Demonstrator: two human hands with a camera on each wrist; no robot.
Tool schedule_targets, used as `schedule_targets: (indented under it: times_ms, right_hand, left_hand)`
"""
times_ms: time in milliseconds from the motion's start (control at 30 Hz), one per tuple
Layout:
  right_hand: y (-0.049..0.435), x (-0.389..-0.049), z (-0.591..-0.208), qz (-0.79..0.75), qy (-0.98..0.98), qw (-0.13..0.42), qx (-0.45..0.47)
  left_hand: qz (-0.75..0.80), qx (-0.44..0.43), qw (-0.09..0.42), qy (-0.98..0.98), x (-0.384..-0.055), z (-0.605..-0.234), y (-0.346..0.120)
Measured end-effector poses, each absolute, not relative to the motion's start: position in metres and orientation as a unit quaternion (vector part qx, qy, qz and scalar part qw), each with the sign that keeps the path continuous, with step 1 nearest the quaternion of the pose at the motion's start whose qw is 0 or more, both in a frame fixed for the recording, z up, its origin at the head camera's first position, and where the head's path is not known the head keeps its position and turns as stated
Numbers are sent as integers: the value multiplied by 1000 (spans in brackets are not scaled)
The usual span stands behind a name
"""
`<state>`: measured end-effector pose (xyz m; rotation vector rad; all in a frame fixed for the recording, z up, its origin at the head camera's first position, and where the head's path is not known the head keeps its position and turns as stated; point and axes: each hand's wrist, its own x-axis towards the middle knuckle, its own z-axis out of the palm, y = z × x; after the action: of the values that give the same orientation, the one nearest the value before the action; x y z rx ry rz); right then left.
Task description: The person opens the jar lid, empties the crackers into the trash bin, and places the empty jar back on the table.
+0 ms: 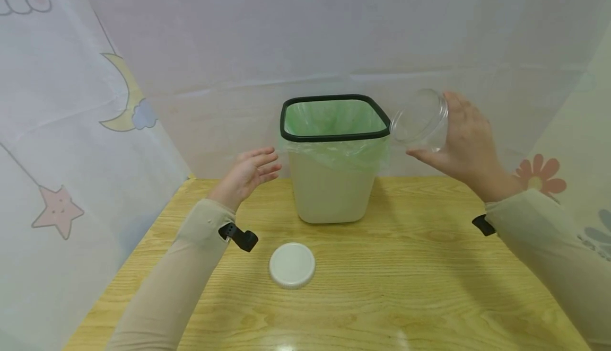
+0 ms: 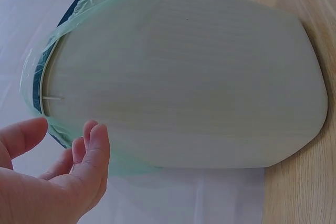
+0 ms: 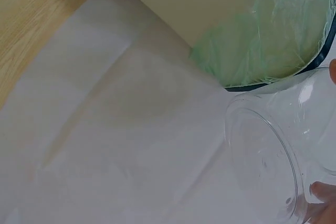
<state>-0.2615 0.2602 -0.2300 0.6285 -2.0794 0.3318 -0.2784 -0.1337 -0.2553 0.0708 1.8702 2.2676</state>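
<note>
My right hand grips a clear, see-through jar beside the right side of the rim of a cream trash bin. The jar is tilted, its mouth towards the bin; in the right wrist view the jar looks empty. A green plastic liner lines the bin, held under a black rim ring. My left hand is just left of the bin, fingers relaxed and holding nothing. In the left wrist view its fingers appear in front of the bin's wall, near the rim.
A round white lid lies flat on the wooden table, in front of the bin. Pale cloth walls with printed star, moon and flower figures stand behind the table and at both sides.
</note>
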Motion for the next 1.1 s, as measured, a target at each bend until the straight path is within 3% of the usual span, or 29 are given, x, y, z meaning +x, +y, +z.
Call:
schedule_targets:
  times_ms: [1100]
  right_hand:
    - [255,-248,-253,260,-847,410,216]
  left_hand:
    - [742,41,90,663,-271,-267,-142]
